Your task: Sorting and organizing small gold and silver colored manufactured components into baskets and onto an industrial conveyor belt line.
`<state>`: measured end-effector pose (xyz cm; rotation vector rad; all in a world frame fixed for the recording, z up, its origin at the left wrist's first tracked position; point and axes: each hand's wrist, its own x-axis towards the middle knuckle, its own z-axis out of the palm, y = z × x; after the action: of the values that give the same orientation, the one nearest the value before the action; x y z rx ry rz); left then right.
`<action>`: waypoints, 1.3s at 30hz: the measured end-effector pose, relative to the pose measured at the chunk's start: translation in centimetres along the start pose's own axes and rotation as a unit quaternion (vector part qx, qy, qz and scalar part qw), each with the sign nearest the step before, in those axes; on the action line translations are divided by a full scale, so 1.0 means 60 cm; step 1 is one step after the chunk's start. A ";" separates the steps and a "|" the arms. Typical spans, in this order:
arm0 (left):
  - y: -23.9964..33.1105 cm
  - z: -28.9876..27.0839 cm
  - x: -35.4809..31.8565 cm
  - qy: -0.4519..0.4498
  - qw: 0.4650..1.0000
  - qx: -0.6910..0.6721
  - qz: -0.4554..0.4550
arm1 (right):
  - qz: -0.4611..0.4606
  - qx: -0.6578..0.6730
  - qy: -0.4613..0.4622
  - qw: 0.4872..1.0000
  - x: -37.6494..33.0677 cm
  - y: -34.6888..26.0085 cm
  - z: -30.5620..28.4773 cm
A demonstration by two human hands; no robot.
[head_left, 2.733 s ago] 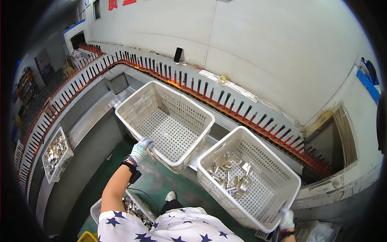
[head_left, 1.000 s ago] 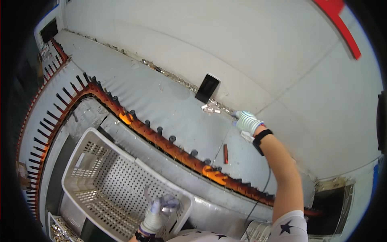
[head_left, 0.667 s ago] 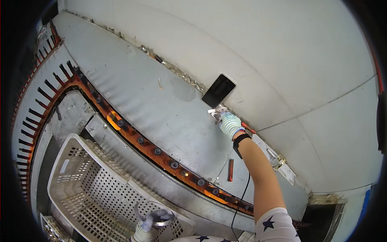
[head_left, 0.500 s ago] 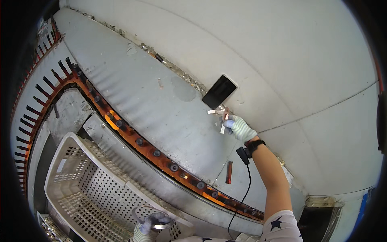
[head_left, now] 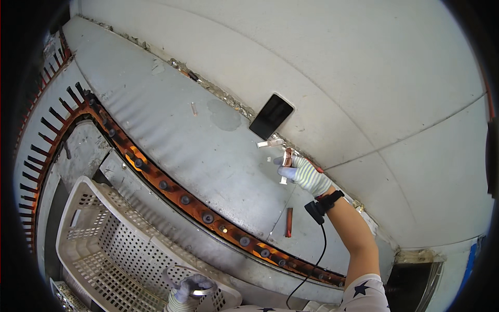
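My right hand [head_left: 309, 176], in a striped glove, is closed on a small clear strip [head_left: 287, 157] with a reddish-brown part; a pale end shows below the fingertips. Just beyond it, a similar clear strip [head_left: 269, 143] lies on the grey metal ledge [head_left: 208, 151], close to a black phone [head_left: 271, 116]. At the lower edge my left hand [head_left: 184, 292], gloved too, is closed on a round thing with a shiny curved rim [head_left: 201, 292]; what kind it is I cannot make out. That hand is over the near end of a pale perforated plastic basket [head_left: 150, 244].
A curved track [head_left: 176, 193] with dark upright pegs and glowing orange patches runs between ledge and basket. A reddish-brown bar [head_left: 289, 222] lies on the ledge. A black wrist device [head_left: 317, 209] trails a cable across the track. Debris [head_left: 228, 99] lines the white wall's foot.
My right hand has drawn back slightly from the lying strip, with its own strip still held. The pegs have shifted left along the track. The view has moved a little.
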<state>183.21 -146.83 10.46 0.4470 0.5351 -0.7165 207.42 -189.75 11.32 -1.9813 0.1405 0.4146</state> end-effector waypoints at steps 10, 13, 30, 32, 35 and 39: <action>0.003 0.005 -0.009 0.000 0.966 0.247 0.078 | 0.121 -0.528 0.113 0.833 0.168 -0.005 0.014; -0.006 -0.012 -0.003 -0.019 0.876 0.446 0.181 | 0.089 -0.539 0.094 0.832 0.151 -0.006 0.008; -0.033 0.010 -0.007 0.020 0.979 0.182 0.089 | 0.103 0.308 0.051 0.944 -0.183 -0.055 -0.038; -0.034 0.005 -0.011 -0.019 0.984 0.164 0.073 | 0.070 0.341 0.025 0.937 -0.207 -0.069 -0.037; -0.040 0.024 -0.020 -0.018 0.984 0.158 0.077 | 0.077 0.330 0.042 0.940 -0.238 -0.069 -0.046; -0.047 0.013 -0.022 -0.023 0.982 0.168 0.085 | 0.078 0.324 0.044 0.942 -0.259 -0.069 -0.055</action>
<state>180.62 -148.51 11.28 0.7807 0.3274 -0.6520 194.85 -192.27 21.54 -1.3385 0.4354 0.3258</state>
